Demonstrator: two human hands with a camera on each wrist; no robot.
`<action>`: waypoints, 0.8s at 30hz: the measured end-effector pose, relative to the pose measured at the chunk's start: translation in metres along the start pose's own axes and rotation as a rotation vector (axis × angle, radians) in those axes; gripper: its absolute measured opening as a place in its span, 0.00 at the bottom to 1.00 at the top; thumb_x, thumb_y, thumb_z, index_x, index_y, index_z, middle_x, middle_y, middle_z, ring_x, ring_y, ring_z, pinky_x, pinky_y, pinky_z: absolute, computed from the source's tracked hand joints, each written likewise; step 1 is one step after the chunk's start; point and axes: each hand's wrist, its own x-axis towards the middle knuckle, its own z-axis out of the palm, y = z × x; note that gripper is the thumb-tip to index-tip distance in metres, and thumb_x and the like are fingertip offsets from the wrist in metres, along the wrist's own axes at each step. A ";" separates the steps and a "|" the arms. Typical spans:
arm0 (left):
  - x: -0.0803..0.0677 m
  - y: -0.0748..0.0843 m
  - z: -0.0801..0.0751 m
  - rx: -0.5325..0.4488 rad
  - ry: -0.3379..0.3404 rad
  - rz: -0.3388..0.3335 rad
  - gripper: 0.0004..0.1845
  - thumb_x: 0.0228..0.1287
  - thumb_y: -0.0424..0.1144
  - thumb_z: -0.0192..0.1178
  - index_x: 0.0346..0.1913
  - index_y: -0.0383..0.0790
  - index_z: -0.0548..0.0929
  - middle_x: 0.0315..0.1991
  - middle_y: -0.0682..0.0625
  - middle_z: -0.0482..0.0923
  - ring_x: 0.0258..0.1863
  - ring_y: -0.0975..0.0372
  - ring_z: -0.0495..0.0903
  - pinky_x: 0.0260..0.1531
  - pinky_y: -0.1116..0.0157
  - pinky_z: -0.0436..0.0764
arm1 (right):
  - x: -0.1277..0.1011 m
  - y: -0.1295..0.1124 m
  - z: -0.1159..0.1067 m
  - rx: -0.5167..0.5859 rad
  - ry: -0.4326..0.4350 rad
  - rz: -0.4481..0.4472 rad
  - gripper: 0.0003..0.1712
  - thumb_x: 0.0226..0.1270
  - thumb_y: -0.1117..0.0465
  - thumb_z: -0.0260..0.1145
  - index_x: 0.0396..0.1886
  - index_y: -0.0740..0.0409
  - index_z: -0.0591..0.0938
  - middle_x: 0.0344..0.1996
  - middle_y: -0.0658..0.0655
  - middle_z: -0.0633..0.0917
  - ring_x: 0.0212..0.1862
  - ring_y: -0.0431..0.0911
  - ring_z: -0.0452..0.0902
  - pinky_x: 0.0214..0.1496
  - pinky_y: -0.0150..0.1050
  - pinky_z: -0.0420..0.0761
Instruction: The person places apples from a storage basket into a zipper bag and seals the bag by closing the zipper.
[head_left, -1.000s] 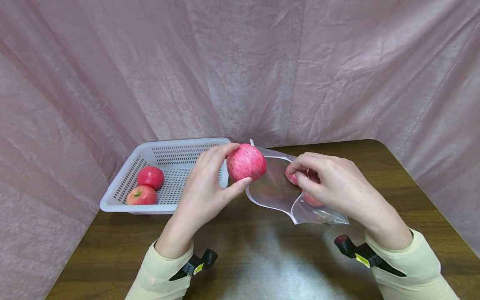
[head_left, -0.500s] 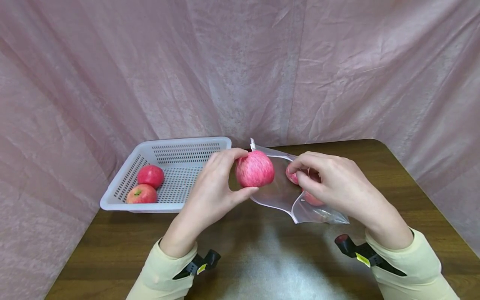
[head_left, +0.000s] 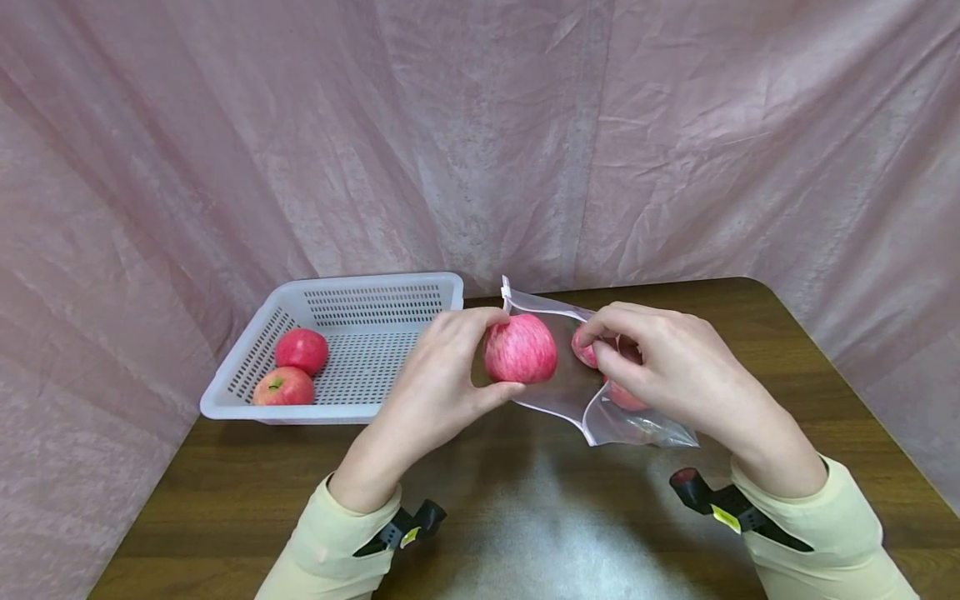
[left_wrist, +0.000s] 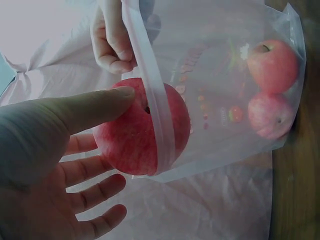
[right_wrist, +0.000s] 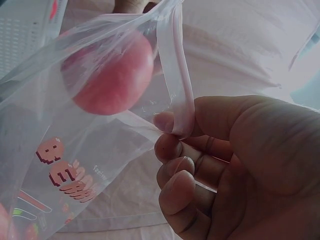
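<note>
My left hand (head_left: 450,367) grips a red apple (head_left: 521,348) between thumb and fingers, at the mouth of a clear zip bag (head_left: 551,400). In the left wrist view, the bag's white zip strip (left_wrist: 159,115) crosses in front of that apple, part of which lies behind the film. Thumb and fingers of my right hand (head_left: 667,358) pinch the bag's rim, holding the mouth apart. Deep in the bag, two apples lie together, an upper apple (left_wrist: 273,66) and a lower apple (left_wrist: 270,115); my right hand partly hides them in the head view.
A white perforated basket (head_left: 375,287) stands on the left of the wooden table (head_left: 510,517). Inside it, a red apple (head_left: 302,352) and a paler apple (head_left: 283,387) sit at the left end. A pink curtain (head_left: 450,142) hangs behind the table.
My left hand has carried its apple right and slightly down, from the bag's left edge into its mouth. The right hand keeps its pinch on the rim in the same place.
</note>
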 end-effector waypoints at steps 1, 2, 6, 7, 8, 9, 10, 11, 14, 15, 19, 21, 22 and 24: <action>0.000 0.000 0.001 0.007 -0.005 -0.001 0.41 0.53 0.43 0.89 0.69 0.39 0.81 0.65 0.47 0.84 0.63 0.50 0.78 0.66 0.49 0.77 | 0.000 0.000 0.000 -0.001 0.000 0.000 0.10 0.73 0.61 0.75 0.46 0.38 0.92 0.42 0.37 0.90 0.35 0.36 0.80 0.40 0.45 0.79; 0.000 0.000 0.002 0.014 -0.009 -0.003 0.41 0.53 0.44 0.89 0.69 0.39 0.81 0.65 0.47 0.84 0.63 0.50 0.78 0.66 0.49 0.76 | 0.000 0.001 0.000 -0.001 0.000 0.001 0.10 0.73 0.61 0.75 0.46 0.39 0.92 0.42 0.37 0.90 0.35 0.36 0.80 0.39 0.46 0.79; 0.000 -0.001 0.006 0.037 -0.026 -0.001 0.41 0.53 0.46 0.90 0.68 0.40 0.82 0.64 0.47 0.85 0.62 0.50 0.78 0.66 0.49 0.76 | 0.000 0.000 0.000 -0.004 -0.001 0.001 0.10 0.73 0.61 0.75 0.46 0.38 0.92 0.42 0.37 0.90 0.35 0.36 0.80 0.40 0.46 0.79; 0.000 -0.001 0.008 0.039 -0.030 -0.002 0.41 0.53 0.46 0.90 0.68 0.40 0.82 0.64 0.47 0.85 0.62 0.50 0.78 0.66 0.49 0.75 | 0.000 0.001 0.000 -0.006 -0.002 0.000 0.10 0.73 0.61 0.75 0.46 0.39 0.92 0.41 0.37 0.90 0.35 0.36 0.80 0.39 0.46 0.79; 0.000 -0.001 0.009 0.042 -0.035 -0.004 0.40 0.54 0.46 0.90 0.68 0.41 0.82 0.64 0.48 0.85 0.62 0.50 0.78 0.66 0.49 0.75 | 0.000 0.001 0.000 -0.007 -0.001 -0.001 0.10 0.73 0.61 0.75 0.46 0.38 0.92 0.41 0.37 0.90 0.35 0.36 0.80 0.40 0.46 0.79; 0.000 -0.001 0.009 0.044 -0.040 -0.005 0.40 0.54 0.47 0.89 0.68 0.41 0.82 0.64 0.48 0.85 0.62 0.51 0.78 0.66 0.50 0.75 | 0.000 0.001 0.000 -0.009 0.000 -0.003 0.11 0.73 0.61 0.75 0.47 0.38 0.92 0.41 0.37 0.90 0.36 0.36 0.80 0.40 0.46 0.79; -0.001 -0.001 0.010 0.045 -0.044 -0.008 0.40 0.54 0.47 0.89 0.67 0.42 0.82 0.63 0.49 0.85 0.62 0.51 0.78 0.66 0.50 0.75 | 0.000 0.001 0.000 -0.011 0.001 -0.004 0.11 0.73 0.62 0.75 0.46 0.39 0.92 0.41 0.37 0.89 0.35 0.36 0.80 0.40 0.46 0.80; -0.001 -0.001 0.011 0.044 -0.047 -0.012 0.40 0.54 0.47 0.89 0.67 0.42 0.82 0.63 0.49 0.85 0.62 0.51 0.77 0.65 0.50 0.75 | 0.000 0.001 0.000 -0.012 0.002 -0.005 0.11 0.73 0.62 0.75 0.46 0.39 0.92 0.41 0.37 0.89 0.35 0.36 0.80 0.40 0.45 0.80; -0.001 -0.002 0.012 0.044 -0.058 -0.019 0.39 0.54 0.48 0.89 0.67 0.43 0.82 0.62 0.50 0.85 0.62 0.52 0.77 0.65 0.50 0.75 | 0.000 0.001 0.001 -0.016 0.005 -0.010 0.11 0.72 0.62 0.76 0.46 0.39 0.92 0.40 0.37 0.89 0.35 0.37 0.79 0.39 0.45 0.80; -0.001 -0.003 0.013 0.045 -0.061 -0.023 0.39 0.54 0.48 0.89 0.67 0.44 0.82 0.62 0.51 0.85 0.62 0.52 0.77 0.65 0.50 0.75 | 0.000 0.001 0.001 -0.017 0.005 -0.011 0.11 0.72 0.62 0.76 0.46 0.39 0.92 0.40 0.37 0.89 0.35 0.37 0.79 0.39 0.45 0.80; 0.000 -0.004 0.016 0.050 -0.080 -0.036 0.39 0.55 0.50 0.89 0.66 0.45 0.83 0.60 0.52 0.86 0.63 0.51 0.78 0.65 0.49 0.75 | 0.000 0.001 0.001 -0.016 0.005 -0.011 0.11 0.72 0.61 0.76 0.47 0.39 0.92 0.41 0.37 0.89 0.35 0.37 0.79 0.39 0.46 0.80; 0.000 -0.004 0.017 0.051 -0.088 -0.043 0.38 0.55 0.50 0.89 0.66 0.45 0.83 0.60 0.53 0.86 0.62 0.51 0.78 0.65 0.49 0.74 | 0.000 0.000 0.001 -0.014 0.005 -0.010 0.11 0.73 0.62 0.75 0.46 0.38 0.92 0.41 0.36 0.89 0.35 0.36 0.79 0.40 0.45 0.80; 0.001 -0.005 0.018 0.051 -0.090 -0.046 0.38 0.55 0.50 0.88 0.66 0.45 0.83 0.60 0.53 0.86 0.62 0.51 0.78 0.64 0.49 0.75 | -0.001 0.000 0.001 -0.013 0.003 -0.010 0.11 0.73 0.62 0.75 0.46 0.38 0.92 0.41 0.36 0.89 0.35 0.36 0.79 0.40 0.45 0.80; 0.001 -0.005 0.020 0.050 -0.093 -0.048 0.37 0.55 0.50 0.88 0.66 0.46 0.83 0.59 0.53 0.87 0.62 0.51 0.78 0.64 0.50 0.75 | -0.001 0.000 0.001 -0.012 0.001 -0.012 0.11 0.73 0.62 0.74 0.45 0.38 0.92 0.41 0.36 0.89 0.35 0.36 0.79 0.40 0.45 0.80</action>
